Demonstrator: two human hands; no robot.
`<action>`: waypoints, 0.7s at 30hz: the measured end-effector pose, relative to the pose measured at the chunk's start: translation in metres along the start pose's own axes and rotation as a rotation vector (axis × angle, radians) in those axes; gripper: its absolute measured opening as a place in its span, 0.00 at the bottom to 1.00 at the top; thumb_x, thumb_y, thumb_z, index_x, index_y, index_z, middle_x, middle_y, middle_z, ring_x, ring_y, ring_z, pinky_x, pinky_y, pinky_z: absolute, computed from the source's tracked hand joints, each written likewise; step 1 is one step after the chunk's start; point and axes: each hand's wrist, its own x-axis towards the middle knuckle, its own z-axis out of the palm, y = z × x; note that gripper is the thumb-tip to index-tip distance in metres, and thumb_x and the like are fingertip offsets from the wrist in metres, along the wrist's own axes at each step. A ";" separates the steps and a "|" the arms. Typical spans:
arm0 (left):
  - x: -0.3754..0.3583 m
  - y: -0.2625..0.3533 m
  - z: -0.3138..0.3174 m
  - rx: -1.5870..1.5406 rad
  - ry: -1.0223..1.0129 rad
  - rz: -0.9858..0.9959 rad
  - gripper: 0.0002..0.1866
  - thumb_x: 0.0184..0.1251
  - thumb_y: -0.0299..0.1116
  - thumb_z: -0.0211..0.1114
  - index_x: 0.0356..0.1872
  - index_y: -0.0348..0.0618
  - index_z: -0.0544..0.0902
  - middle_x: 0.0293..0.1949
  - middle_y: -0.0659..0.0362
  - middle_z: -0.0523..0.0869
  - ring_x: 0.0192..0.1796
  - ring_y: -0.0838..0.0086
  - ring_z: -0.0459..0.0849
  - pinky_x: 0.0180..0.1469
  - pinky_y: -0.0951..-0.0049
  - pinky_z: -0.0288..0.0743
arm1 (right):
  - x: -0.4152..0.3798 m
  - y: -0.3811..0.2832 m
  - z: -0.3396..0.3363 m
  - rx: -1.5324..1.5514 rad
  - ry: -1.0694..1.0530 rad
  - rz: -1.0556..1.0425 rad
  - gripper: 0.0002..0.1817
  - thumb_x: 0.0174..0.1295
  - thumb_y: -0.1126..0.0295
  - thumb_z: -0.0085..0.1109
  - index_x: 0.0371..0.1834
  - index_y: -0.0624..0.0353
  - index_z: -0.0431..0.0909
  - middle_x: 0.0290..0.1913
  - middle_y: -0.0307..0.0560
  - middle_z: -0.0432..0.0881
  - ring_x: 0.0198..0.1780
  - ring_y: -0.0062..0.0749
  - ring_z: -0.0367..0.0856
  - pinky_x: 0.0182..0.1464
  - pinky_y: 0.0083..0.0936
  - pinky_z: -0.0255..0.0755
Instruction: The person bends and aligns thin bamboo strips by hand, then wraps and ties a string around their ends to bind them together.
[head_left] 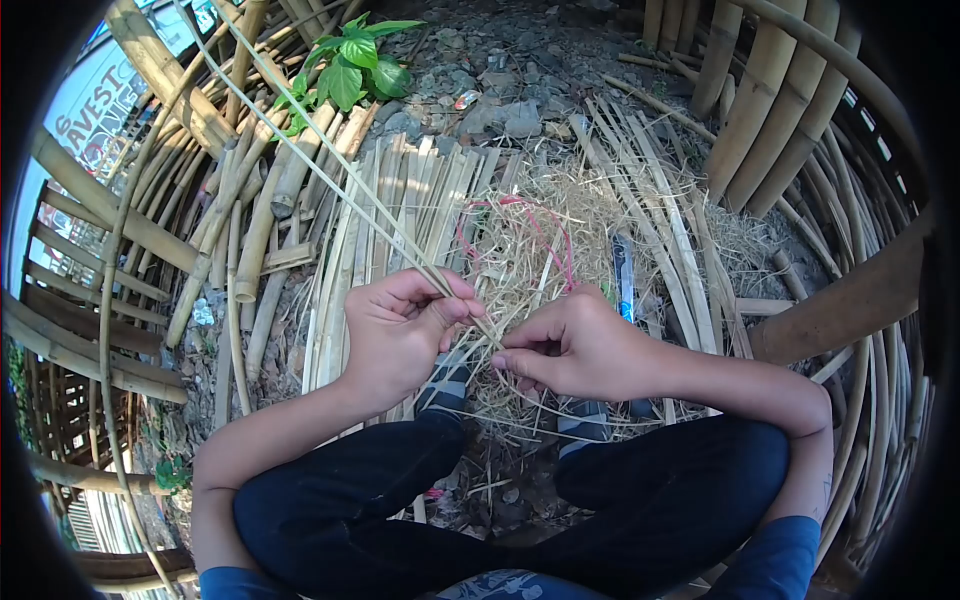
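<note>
our strips [424,262]: split bamboo, smooth, low sheen. slats [395,200]: bamboo too, dry, matt. poles [765,90]: smooth bamboo, ringed at nodes, soft shine. shavings [530,225]: dry, rough. our trousers [335,510], sleeve [772,560]: matt cloth. cord [570,262]: looks plastic. leaves [345,85]: glossy. stones [521,118]: rough, dull. wrapper [467,99]: shiny, foil or plastic, we cannot tell.

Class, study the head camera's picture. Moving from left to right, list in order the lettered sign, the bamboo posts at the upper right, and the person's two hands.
Lettered sign → left hand → right hand → bamboo posts.
</note>
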 end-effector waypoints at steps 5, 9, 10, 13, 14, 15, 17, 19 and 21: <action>0.000 0.004 0.002 0.025 0.012 -0.040 0.04 0.63 0.16 0.60 0.37 0.31 0.80 0.32 0.52 0.85 0.24 0.83 0.76 0.24 0.84 0.68 | 0.000 -0.003 -0.002 -0.178 -0.008 -0.142 0.08 0.60 0.73 0.60 0.33 0.69 0.83 0.20 0.48 0.82 0.23 0.24 0.83 0.27 0.23 0.76; -0.001 0.006 0.002 -0.128 0.002 -0.121 0.06 0.63 0.14 0.57 0.38 0.30 0.80 0.31 0.51 0.85 0.23 0.84 0.76 0.23 0.85 0.68 | 0.001 -0.004 -0.003 0.384 -0.118 0.272 0.10 0.61 0.71 0.62 0.35 0.71 0.82 0.25 0.48 0.83 0.26 0.25 0.85 0.28 0.19 0.80; -0.001 0.007 0.002 -0.128 0.003 -0.120 0.06 0.63 0.14 0.57 0.38 0.30 0.80 0.31 0.51 0.85 0.23 0.84 0.76 0.23 0.85 0.68 | 0.002 -0.004 -0.005 0.512 -0.167 0.332 0.11 0.61 0.70 0.63 0.35 0.71 0.82 0.27 0.49 0.84 0.27 0.26 0.85 0.29 0.18 0.82; -0.001 0.006 0.001 -0.201 -0.046 -0.136 0.05 0.63 0.15 0.58 0.38 0.31 0.80 0.32 0.50 0.85 0.24 0.83 0.76 0.23 0.84 0.68 | 0.002 -0.006 -0.010 0.576 -0.223 0.403 0.12 0.60 0.69 0.65 0.36 0.71 0.82 0.30 0.51 0.84 0.28 0.29 0.85 0.30 0.19 0.83; 0.000 0.004 -0.001 -0.239 -0.077 -0.115 0.05 0.63 0.16 0.59 0.38 0.31 0.80 0.32 0.50 0.85 0.23 0.82 0.76 0.23 0.84 0.68 | 0.001 -0.005 -0.011 0.575 -0.223 0.404 0.12 0.60 0.69 0.65 0.36 0.71 0.82 0.30 0.51 0.84 0.28 0.29 0.85 0.30 0.19 0.83; 0.001 0.003 -0.001 -0.277 -0.108 -0.095 0.04 0.63 0.17 0.60 0.38 0.31 0.80 0.31 0.50 0.85 0.23 0.82 0.76 0.23 0.84 0.68 | 0.001 -0.004 -0.011 0.615 -0.242 0.400 0.12 0.59 0.69 0.65 0.36 0.72 0.81 0.30 0.51 0.84 0.28 0.29 0.85 0.29 0.20 0.83; 0.000 0.001 -0.002 -0.291 -0.129 -0.077 0.04 0.63 0.18 0.61 0.38 0.31 0.80 0.32 0.50 0.85 0.24 0.82 0.77 0.23 0.84 0.68 | 0.001 -0.001 -0.010 0.654 -0.263 0.395 0.13 0.59 0.70 0.66 0.37 0.72 0.81 0.30 0.52 0.84 0.28 0.30 0.85 0.29 0.21 0.83; 0.000 0.001 -0.003 -0.304 -0.148 -0.059 0.04 0.63 0.18 0.62 0.38 0.31 0.80 0.32 0.50 0.85 0.24 0.81 0.77 0.23 0.84 0.68 | 0.000 0.002 -0.007 0.707 -0.280 0.354 0.13 0.59 0.69 0.65 0.38 0.73 0.81 0.31 0.52 0.84 0.29 0.30 0.85 0.29 0.21 0.83; -0.001 0.000 -0.003 -0.287 -0.137 -0.058 0.04 0.62 0.19 0.62 0.38 0.31 0.80 0.31 0.49 0.85 0.24 0.81 0.77 0.23 0.84 0.68 | 0.000 0.003 -0.008 0.728 -0.278 0.337 0.13 0.60 0.69 0.65 0.38 0.73 0.81 0.32 0.52 0.84 0.29 0.30 0.85 0.29 0.22 0.83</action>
